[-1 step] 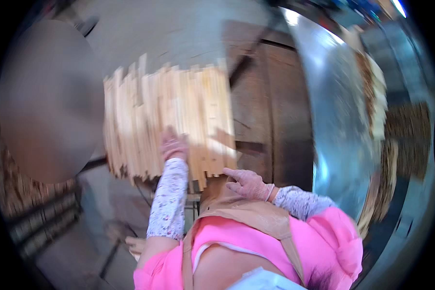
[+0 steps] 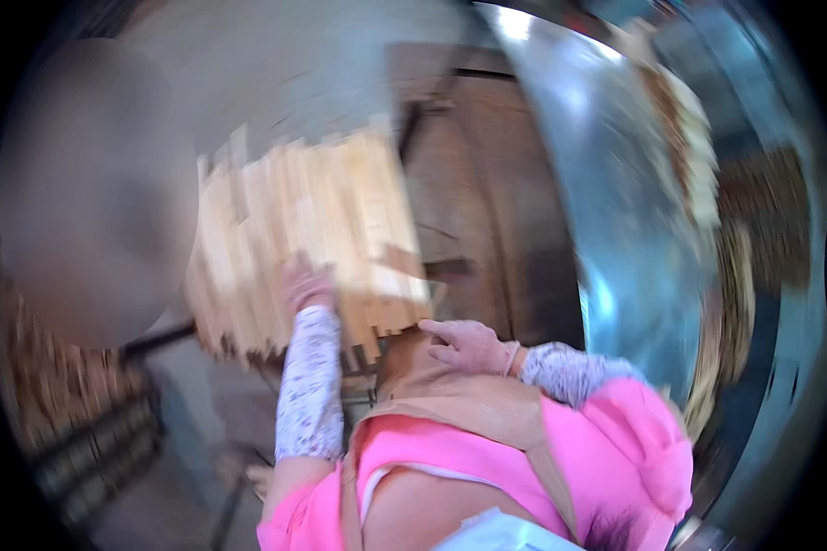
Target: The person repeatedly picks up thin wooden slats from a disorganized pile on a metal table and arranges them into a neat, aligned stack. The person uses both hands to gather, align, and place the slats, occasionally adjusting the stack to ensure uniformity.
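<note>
- Shifted leftward and slightly tilted since the earlier frame: wooden strips (image 2: 358, 202), surroundings and hands; apparently mostly head motion, as both hands keep about the same places against the strips.
- Strips lie side by side in one broad, pale layer, left of the brown panel (image 2: 515, 193). Whatever carries them is mostly hidden; a dark bar (image 2: 161, 342) shows beyond their near left corner.
- As for progress, the layer looks largely assembled, but its far and near ends are ragged. How much remains, I cannot tell.
- Gloved left hand (image 2: 308, 283) rests on the strips toward their near edge, fingers somewhat spread.
- Gloved right hand (image 2: 471, 347) is at their near right corner, index finger extended; contact, or any grip by the other fingers, is unclear.
- Farther right, a shiny metal surface (image 2: 606, 202) curves past the panel, pale pieces (image 2: 703, 147) along its right edge, a brown stack (image 2: 767, 220) beyond.
- No brand, label or writing is readable; motion blurs much.
</note>
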Available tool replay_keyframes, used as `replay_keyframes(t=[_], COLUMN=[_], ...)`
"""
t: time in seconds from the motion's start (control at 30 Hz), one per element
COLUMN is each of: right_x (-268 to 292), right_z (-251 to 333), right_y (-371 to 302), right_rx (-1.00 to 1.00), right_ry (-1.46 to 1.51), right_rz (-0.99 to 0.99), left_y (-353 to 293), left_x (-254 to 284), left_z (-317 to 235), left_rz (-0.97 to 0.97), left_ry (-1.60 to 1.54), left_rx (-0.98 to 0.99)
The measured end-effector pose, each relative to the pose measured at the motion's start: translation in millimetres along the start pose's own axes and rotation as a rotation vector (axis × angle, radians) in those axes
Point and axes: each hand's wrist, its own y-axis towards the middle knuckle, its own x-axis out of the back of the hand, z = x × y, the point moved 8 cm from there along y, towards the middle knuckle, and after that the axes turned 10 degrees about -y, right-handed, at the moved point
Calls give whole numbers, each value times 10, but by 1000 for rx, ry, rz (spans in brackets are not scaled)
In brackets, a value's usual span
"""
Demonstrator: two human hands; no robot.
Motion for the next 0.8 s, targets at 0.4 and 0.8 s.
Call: replay_keyframes(t=[0.4,0.8], right_x=[-380,-3910], right_z=[-1736,-2390], right_y=[-3841,-9611], right_rx=[-747,-2221], right_ry=[368,487], right_rz=[-673,-871], left_y=[-1522,-6465], left_x=[-235,-1065], left_z=[-1096,-3614], left_rz=[365,1134], left_ry=[307,89], left_rx=[-470,-1706])
